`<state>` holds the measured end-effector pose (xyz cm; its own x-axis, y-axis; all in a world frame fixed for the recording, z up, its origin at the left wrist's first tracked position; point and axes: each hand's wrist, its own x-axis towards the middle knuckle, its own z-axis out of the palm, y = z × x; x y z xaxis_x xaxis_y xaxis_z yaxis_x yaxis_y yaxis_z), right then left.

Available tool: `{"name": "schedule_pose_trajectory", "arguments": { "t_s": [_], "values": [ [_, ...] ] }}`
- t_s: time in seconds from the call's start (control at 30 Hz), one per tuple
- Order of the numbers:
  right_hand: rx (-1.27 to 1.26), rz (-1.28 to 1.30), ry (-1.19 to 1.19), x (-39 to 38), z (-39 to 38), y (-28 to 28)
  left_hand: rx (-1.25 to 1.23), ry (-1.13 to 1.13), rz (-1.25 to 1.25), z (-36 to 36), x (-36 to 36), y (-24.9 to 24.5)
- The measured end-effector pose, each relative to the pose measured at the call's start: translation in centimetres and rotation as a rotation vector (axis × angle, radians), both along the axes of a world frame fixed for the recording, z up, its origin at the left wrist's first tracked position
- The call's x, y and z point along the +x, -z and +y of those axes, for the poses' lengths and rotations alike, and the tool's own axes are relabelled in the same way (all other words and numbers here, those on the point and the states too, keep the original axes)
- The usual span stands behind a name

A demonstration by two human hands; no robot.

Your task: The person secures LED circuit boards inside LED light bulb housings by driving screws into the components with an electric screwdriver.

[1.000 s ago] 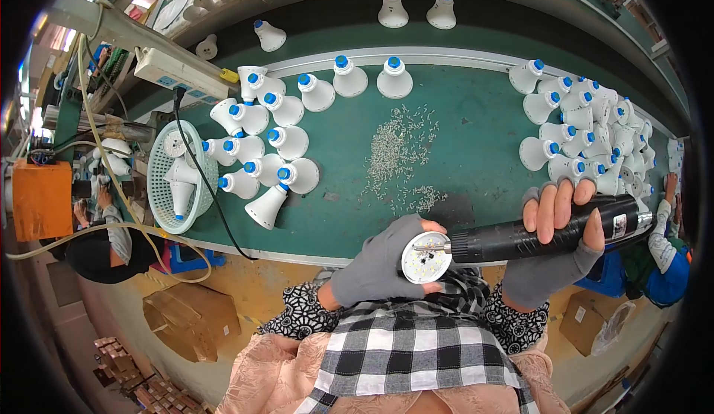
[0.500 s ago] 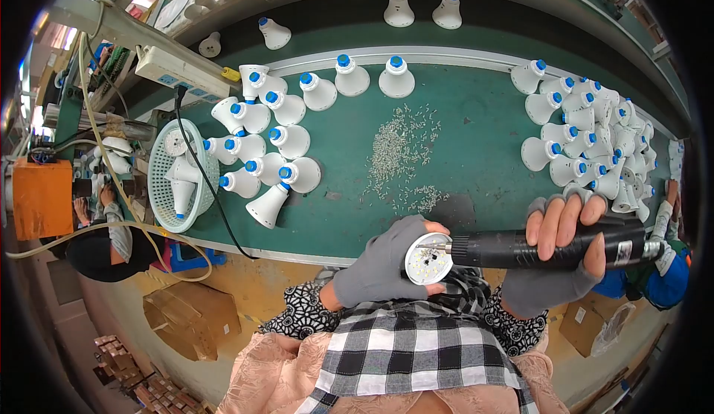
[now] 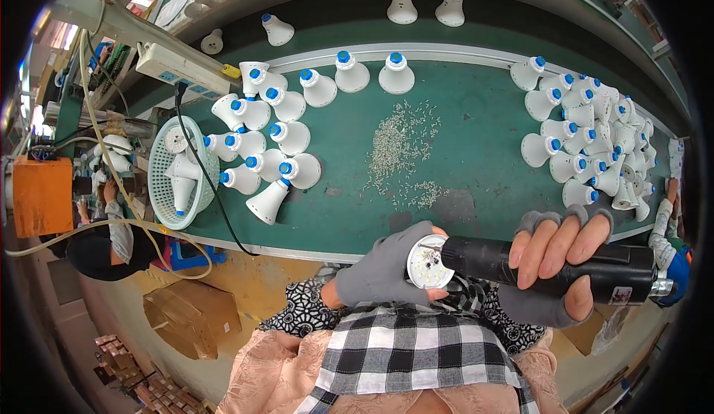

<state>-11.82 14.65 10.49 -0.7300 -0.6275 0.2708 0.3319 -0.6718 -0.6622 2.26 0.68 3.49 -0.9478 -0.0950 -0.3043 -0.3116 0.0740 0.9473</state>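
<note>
In the head view, the black cylindrical power screwdriver (image 3: 480, 258) now slants, its rear end swung away from the green-topped counter (image 3: 476, 139); so it seems to meet the round white LED-dotted disc (image 3: 429, 267) at a changed angle. The grey-gloved right hand (image 3: 558, 250) wraps the screwdriver's barrel, fingers curled closed. The grey-gloved left hand (image 3: 387, 267) closes around the disc's rim, by the counter's near edge.

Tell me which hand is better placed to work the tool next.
Likely the right hand: it grips the black screwdriver, its front end at the white lamp, which the left hand holds.
</note>
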Motion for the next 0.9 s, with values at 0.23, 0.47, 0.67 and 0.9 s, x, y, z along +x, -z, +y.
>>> {"name": "schedule_pose_trajectory", "arguments": {
  "t_s": [0.23, 0.47, 0.67, 0.9],
  "values": [
    [0.149, -0.014, -0.118, 0.0, 0.0, -1.3, 0.044, 0.066, -0.017, 0.3, 0.2, 0.7],
    [-0.027, 0.027, 0.093, -2.3, -1.0, 0.6, 0.205, -0.239, 0.156, -0.3, 1.4, 2.5],
    [0.002, -0.110, 0.425, -5.8, -1.6, 3.8, 0.907, -0.500, 0.145, -3.2, 3.6, 5.4],
    [0.237, -0.059, 0.548, -4.5, -6.6, 8.8, 0.745, -0.503, 0.088, -2.2, 3.1, 5.7]
  ]
}}
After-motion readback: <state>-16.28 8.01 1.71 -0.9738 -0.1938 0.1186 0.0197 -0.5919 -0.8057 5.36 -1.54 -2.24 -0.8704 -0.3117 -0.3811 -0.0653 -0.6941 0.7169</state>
